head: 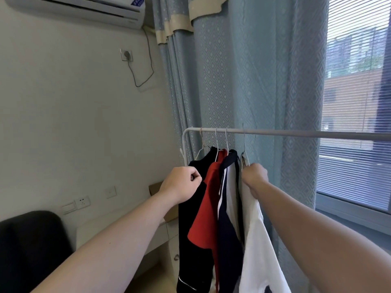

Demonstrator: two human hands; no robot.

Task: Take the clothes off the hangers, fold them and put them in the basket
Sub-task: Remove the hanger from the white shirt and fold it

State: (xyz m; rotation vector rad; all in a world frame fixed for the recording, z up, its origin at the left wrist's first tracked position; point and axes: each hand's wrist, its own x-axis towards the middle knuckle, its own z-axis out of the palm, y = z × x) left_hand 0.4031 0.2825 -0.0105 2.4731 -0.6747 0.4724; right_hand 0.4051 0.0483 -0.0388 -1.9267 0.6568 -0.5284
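Rail [296, 133] runs level before the curtain [264, 70]; four garments [227, 229] hang from it on wire hangers [226, 140], bunched at its left end — long axis straight down, collars up. White shirt [258, 240], rightmost, faces the free rail, so likely first off. Right hand [255, 176] grips its shoulder just under the hanger, probably to slip it free. Left hand [182, 182] is curled at the black top [190, 229] — whether it holds cloth I cannot tell. No basket shows.

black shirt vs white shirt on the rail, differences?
Black shirt hangs leftmost of the four, white shirt rightmost. The right hand grips the white shirt below its collar; the left hand sits at the black shirt's shoulder, grip unclear. Both hang from the rail.
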